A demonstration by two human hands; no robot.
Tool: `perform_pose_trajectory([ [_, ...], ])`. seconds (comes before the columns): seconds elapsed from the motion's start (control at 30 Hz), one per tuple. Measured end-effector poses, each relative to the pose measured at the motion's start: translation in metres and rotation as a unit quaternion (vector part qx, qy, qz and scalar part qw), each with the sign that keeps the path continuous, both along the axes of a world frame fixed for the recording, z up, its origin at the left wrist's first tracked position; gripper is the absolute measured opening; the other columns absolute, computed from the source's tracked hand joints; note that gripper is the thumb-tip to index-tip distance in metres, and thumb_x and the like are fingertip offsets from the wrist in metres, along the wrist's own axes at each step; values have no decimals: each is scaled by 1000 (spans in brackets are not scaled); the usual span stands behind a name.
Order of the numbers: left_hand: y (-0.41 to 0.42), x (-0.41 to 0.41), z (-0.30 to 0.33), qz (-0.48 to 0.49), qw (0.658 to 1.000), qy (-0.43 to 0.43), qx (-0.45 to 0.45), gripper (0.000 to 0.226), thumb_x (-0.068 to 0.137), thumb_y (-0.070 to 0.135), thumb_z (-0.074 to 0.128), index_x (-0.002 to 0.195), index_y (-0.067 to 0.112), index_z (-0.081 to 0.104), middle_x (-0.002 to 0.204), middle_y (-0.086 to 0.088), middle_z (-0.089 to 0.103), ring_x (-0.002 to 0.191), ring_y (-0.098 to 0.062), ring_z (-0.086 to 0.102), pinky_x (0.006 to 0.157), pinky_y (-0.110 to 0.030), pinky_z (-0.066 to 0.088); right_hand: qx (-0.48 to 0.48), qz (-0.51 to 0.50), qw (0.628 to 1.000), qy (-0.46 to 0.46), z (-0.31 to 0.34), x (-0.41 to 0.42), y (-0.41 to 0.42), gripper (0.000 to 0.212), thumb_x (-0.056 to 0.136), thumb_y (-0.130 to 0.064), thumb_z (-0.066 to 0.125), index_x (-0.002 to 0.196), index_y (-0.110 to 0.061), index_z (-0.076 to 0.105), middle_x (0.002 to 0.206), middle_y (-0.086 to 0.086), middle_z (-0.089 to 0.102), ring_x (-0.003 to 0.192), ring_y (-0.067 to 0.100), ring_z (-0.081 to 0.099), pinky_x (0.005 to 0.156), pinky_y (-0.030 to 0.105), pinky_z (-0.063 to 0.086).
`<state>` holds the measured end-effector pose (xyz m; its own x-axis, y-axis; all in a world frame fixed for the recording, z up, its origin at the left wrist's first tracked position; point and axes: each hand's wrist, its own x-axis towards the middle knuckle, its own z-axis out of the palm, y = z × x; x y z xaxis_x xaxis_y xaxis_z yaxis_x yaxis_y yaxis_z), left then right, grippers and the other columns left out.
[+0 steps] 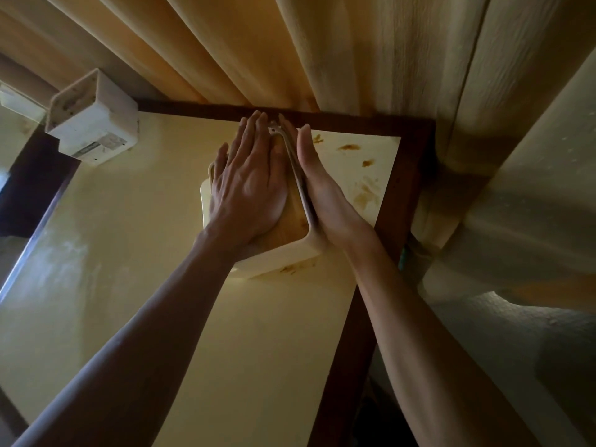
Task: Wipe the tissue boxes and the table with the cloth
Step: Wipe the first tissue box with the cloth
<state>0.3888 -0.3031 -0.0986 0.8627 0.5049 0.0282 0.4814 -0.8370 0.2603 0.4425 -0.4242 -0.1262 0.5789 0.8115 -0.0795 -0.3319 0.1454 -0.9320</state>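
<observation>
Both flat hands against wood-topped tissue box (283, 253) on table (129, 253).

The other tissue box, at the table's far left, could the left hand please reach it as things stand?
Probably yes: the left hand lies flat on the near tissue box, and bare table separates it from the other tissue box.

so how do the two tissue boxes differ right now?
The near tissue box sits by the table's right edge with left hand flat on its wooden top and right hand flat against its side; the far tissue box stands untouched at the back left, open end showing. Both are cream and stained.
</observation>
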Motion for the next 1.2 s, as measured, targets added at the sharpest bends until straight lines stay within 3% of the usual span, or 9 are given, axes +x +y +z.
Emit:
perform_pose_trajectory([
  [0.1, -2, 0, 2, 8, 1000, 0, 2, 61, 108, 48, 14, 162, 21, 12, 170, 7, 7, 154, -3, -1, 127, -38, 1, -5, 16, 1000, -2, -3, -23, -23, 64, 104, -61, 16, 163, -36, 9, 158, -39, 7, 135, -32, 11, 114, 3, 13],
  [0.2, -4, 1, 4, 16, 1000, -2, 7, 59, 109, 47, 16, 162, 21, 14, 169, 8, 9, 154, -2, 1, 127, -36, 1, -7, -1, 1000, -27, -5, -48, -38, 97, 87, -86, 18, 164, -28, 11, 170, -4, 18, 156, 10, 19, 127, 28, 18],
  [0.23, -4, 1, 5, 17, 1000, -3, 8, 59, 109, 47, 17, 162, 21, 14, 169, 8, 9, 154, -2, 1, 127, -36, 1, -28, 2, 1000, -14, -5, -55, -42, 124, 70, -101, 18, 163, -20, 16, 169, 10, 20, 156, 25, 21, 125, 20, 19],
  [0.3, -5, 0, 5, 17, 1000, 1, 6, 60, 109, 48, 17, 162, 22, 13, 169, 9, 9, 154, -2, 0, 127, -34, 0, -49, 20, 998, 32, -12, -69, -58, 149, 49, -109, 21, 162, -12, 18, 167, 11, 22, 153, 22, 23, 105, -3, 22],
  [0.47, -3, 0, 5, 7, 1000, 1, 3, 61, 108, 49, 17, 162, 22, 11, 169, 9, 8, 154, -2, 0, 126, -32, -1, -3, 21, 999, 37, -27, -87, -74, 102, 79, -94, 29, 163, -39, 8, 169, -20, 13, 152, -5, 17, 108, 4, 31],
  [0.6, -5, -1, 4, 10, 1000, -4, 4, 60, 109, 48, 17, 162, 20, 13, 169, 7, 10, 154, -4, 3, 127, -37, 2, -20, 7, 1000, -2, -26, -54, -43, 91, 90, -82, 26, 163, -29, 16, 169, -1, 22, 156, 16, 20, 126, 54, 22],
  [0.77, -4, -1, 4, 6, 1000, -4, -1, 61, 109, 48, 17, 162, 19, 14, 169, 5, 11, 155, -5, 4, 127, -39, 5, -40, 3, 999, 21, -6, -10, -7, 66, 101, -67, 21, 162, -40, 17, 168, -18, 15, 138, -25, 18, 126, 30, 11],
  [0.97, -4, -5, 7, -14, 998, -56, -32, 60, 109, 45, 27, 163, 27, 6, 170, 4, 7, 155, -8, 2, 127, -45, 7, -44, 6, 998, 52, -13, -1, 1, 77, 87, -80, 32, 154, -42, 39, 154, -9, 49, 142, 8, 44, 123, 44, 31],
  [1.2, 8, -8, 17, -38, 992, -84, -90, 51, 100, 33, 51, 148, 48, 43, 168, 6, 18, 154, -18, 13, 122, -52, 15, -12, 0, 998, 62, -18, -6, -4, 68, 95, -79, 33, 152, -43, 43, 158, -8, 45, 152, 16, 33, 125, 55, 21],
])
